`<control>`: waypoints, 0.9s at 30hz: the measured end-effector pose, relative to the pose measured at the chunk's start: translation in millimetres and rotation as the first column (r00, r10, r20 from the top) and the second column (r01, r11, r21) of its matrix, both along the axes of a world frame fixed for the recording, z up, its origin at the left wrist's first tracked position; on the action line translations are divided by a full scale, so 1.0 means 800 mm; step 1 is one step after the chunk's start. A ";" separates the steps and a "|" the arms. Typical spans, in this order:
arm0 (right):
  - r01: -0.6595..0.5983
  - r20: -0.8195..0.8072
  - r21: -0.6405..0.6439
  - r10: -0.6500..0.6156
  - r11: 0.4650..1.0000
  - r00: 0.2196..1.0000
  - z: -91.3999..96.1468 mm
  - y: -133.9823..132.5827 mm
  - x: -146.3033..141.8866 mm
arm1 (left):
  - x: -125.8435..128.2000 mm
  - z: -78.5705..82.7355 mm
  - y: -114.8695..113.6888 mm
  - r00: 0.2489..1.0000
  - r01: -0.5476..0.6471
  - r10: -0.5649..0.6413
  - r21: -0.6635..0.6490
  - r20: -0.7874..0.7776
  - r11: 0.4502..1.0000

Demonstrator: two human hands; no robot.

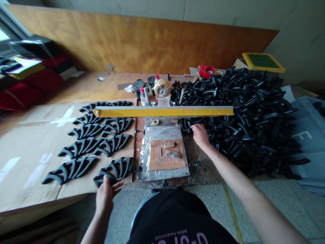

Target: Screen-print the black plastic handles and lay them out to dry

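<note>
My left hand (105,195) rests on the near end of a black fan-shaped plastic part (114,170) lying on cardboard, fingers spread flat over it. My right hand (200,135) reaches to the edge of a big heap of black plastic parts (243,112), fingers curled down among them; what they hold, if anything, is hidden. Between my hands sits a metal plate with a brown pad (165,156) under a raised yellow-edged bar (162,111).
Several black parts lie in rows (88,142) on the cardboard sheet (27,152) at left. Tape roll (161,88), small bottles and tins stand behind the bar. A red tape dispenser (206,71) and a yellow-framed screen (262,61) lie at back right. Grey crate (307,135) at right.
</note>
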State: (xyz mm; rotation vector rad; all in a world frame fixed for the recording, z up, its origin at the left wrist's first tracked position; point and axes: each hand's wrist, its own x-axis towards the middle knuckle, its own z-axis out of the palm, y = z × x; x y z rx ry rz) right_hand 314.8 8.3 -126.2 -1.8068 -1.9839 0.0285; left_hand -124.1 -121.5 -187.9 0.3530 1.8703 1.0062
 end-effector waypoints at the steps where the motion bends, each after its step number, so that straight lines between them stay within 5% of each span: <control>1: 0.117 0.017 0.010 -0.117 0.993 0.993 0.003 0.024 0.034 | -0.029 -0.013 -0.003 0.998 -0.035 0.031 -0.064 -0.053 0.997; 3: 0.243 0.056 -0.041 -0.240 0.969 0.969 0.009 0.063 0.083 | -0.072 -0.035 -0.003 0.989 -0.020 -0.010 -0.201 -0.150 0.979; 5: 0.275 0.109 -0.156 -0.260 0.949 0.959 0.011 0.090 0.105 | -0.093 -0.047 0.006 0.948 0.131 -0.220 -0.347 -0.231 0.929; 8: 0.291 0.180 -0.264 -0.250 0.919 0.951 0.010 0.110 0.110 | -0.097 -0.047 0.033 0.758 0.362 -0.562 -0.503 -0.332 0.785; 10: 0.314 0.216 -0.231 -0.266 0.921 0.939 0.007 0.112 0.110 | -0.096 -0.042 0.048 0.678 0.402 -0.628 -0.522 -0.382 0.752; 14: 0.295 0.226 -0.053 -0.276 0.954 0.934 -0.006 0.088 0.113 | -0.097 -0.039 0.042 0.674 0.290 -0.533 -0.480 -0.512 0.828; 17: 0.131 0.120 0.084 -0.141 0.988 0.983 -0.026 0.038 0.090 | -0.074 -0.044 0.015 0.602 0.167 -0.405 -0.388 -0.688 0.906; 19: -0.049 0.018 0.112 0.047 0.993 0.999 -0.041 -0.006 0.051 | -0.044 -0.051 0.001 0.472 0.209 -0.337 -0.268 -0.815 0.940; 22: -0.303 -0.108 0.071 0.309 0.950 0.945 -0.065 -0.057 -0.027 | 0.001 -0.063 -0.007 0.290 0.336 -0.306 -0.203 -0.907 0.920; 27: -0.392 -0.065 0.047 0.394 0.919 0.917 -0.088 -0.064 -0.105 | 0.024 -0.074 0.007 0.246 0.273 -0.333 -0.264 -0.910 0.925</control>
